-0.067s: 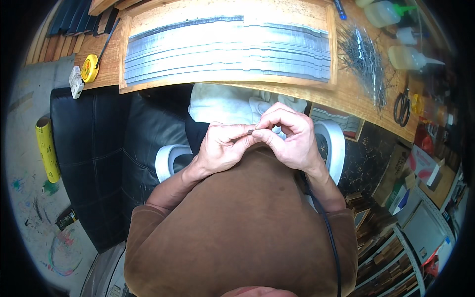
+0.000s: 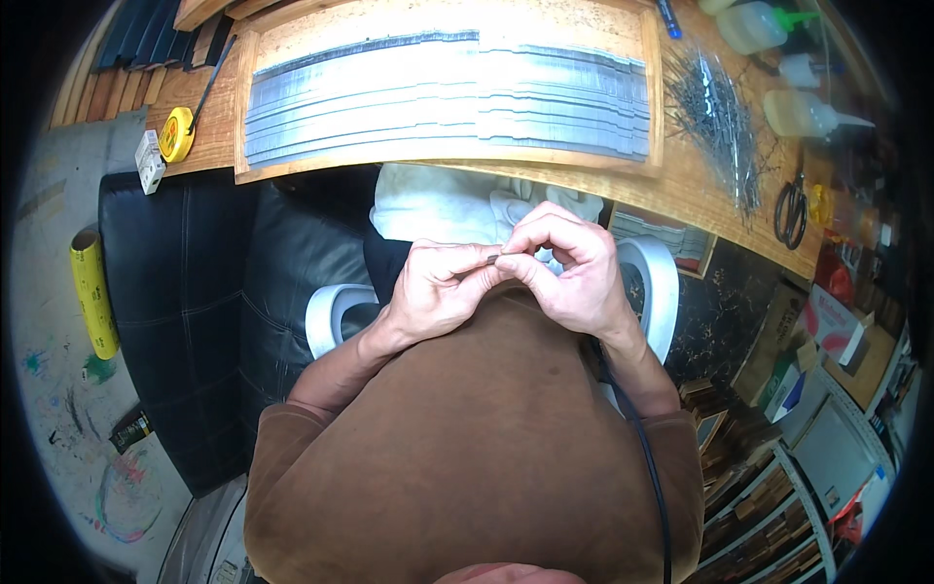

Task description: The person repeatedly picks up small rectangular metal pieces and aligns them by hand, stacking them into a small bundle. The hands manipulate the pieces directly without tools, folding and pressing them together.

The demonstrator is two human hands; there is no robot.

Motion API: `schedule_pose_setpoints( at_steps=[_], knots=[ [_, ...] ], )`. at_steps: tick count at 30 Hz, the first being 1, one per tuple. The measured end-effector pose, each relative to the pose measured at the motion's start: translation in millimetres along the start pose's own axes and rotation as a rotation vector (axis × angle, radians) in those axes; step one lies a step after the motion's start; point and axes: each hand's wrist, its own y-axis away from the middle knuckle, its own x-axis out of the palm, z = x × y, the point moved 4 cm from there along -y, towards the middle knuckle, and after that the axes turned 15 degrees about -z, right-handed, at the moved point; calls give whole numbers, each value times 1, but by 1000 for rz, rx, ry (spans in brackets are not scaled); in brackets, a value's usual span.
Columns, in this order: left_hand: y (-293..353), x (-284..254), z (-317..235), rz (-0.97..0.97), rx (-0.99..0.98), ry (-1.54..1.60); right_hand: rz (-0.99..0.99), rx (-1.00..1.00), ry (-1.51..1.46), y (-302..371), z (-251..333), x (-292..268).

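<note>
Close to my chest, just off the table's front edge, both hands meet fingertip to fingertip. Between them is a small dark piece (image 2: 493,260), mostly covered by the fingers and too small to name. My left hand (image 2: 440,288) pinches it between thumb and forefinger. From the other side my right hand (image 2: 572,268) is closed on it too, thumb and forefinger pressed at its end. Beyond the hands, a shallow wooden tray (image 2: 656,107) on the table bears rows of thin grey metal strips (image 2: 438,102).
On the wooden table (image 2: 584,187), thin metal pins (image 2: 715,122), black scissors (image 2: 792,216) and squeeze bottles (image 2: 812,114) lie right; a yellow tape measure (image 2: 176,134) sits left. A black padded seat (image 2: 165,311) stands at my left. White chair arms (image 2: 654,292) flank me.
</note>
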Motion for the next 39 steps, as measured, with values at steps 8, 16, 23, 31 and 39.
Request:
schedule_pose_setpoints(
  at_steps=[8,16,23,31,39],
  knots=[
    [1,-1,5,35,-23,-11,-11,-103,67,0,3,2],
    [2,0,2,5,-40,4,-21,-121,70,0,2,3],
    [-1,2,-5,-26,-45,-12,-52,-103,113,0,7,-5],
    [-15,2,-4,-54,158,42,-622,-249,446,-29,76,-121],
    [-44,26,-31,55,312,-16,-243,-272,416,-17,71,-59]
  ],
)
